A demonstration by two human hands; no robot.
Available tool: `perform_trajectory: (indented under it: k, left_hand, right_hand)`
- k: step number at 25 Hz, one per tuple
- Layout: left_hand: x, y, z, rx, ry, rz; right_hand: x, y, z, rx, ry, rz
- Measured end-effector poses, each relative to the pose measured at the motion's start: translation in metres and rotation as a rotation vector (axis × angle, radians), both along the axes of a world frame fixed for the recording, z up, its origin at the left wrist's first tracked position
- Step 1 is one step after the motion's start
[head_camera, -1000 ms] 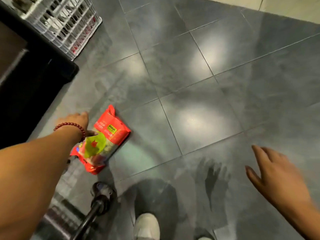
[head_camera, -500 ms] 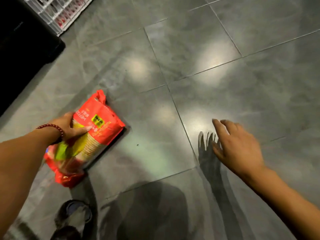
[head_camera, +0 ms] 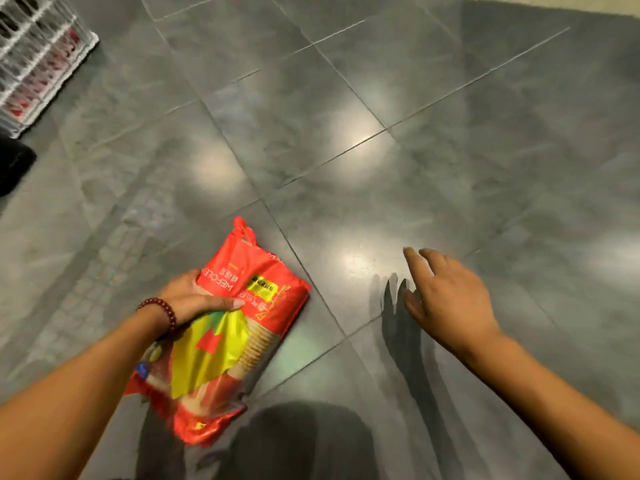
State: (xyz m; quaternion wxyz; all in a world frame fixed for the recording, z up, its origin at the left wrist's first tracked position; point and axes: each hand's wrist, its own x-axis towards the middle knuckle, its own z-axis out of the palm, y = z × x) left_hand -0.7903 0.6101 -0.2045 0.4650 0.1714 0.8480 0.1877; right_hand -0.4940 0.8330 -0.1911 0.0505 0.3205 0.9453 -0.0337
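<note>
My left hand [head_camera: 194,299] is gripping the red biscuit packet [head_camera: 242,341] along its left edge, the thumb lying across the printed front and the other fingers tucked out of sight behind it; the packet is sitting low and left of centre over the grey tiled floor [head_camera: 311,168], its tied top pointing away from me and its bottom end toward my body, and I am not able to tell whether it is resting on the tiles or lifted just clear of them; a bracelet of dark red beads [head_camera: 162,310] is circling that wrist; my right hand [head_camera: 446,299] is hovering to the right of the packet, apart from it, palm down, its fingers [head_camera: 415,268] relaxed and slightly spread, holding nothing and throwing a shadow on the floor beside it; a white lattice crate [head_camera: 38,57] is standing at the far left corner, well apart from the packet
</note>
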Motion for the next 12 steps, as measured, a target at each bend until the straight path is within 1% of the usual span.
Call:
perform_trajectory:
  k: [3, 7, 9, 12]
  left_hand:
    - [0.048, 0.093, 0.021, 0.107, -0.042, -0.121]
    - [0.181, 0.222, 0.052, 0.313, -0.091, -0.318]
    - [0.254, 0.263, 0.061, 0.365, -0.140, -0.374]
    - [0.336, 0.306, 0.062, 0.365, -0.186, -0.399]
  right_hand:
    - [0.072, 0.022, 0.016, 0.040, 0.030, -0.211]
    - [0.225, 0.027, 0.051, 0.081, -0.018, -0.566]
    - [0.309, 0.013, 0.062, 0.057, -0.090, -0.716]
    - [0.414, -0.003, 0.062, 0.012, -0.159, -0.922]
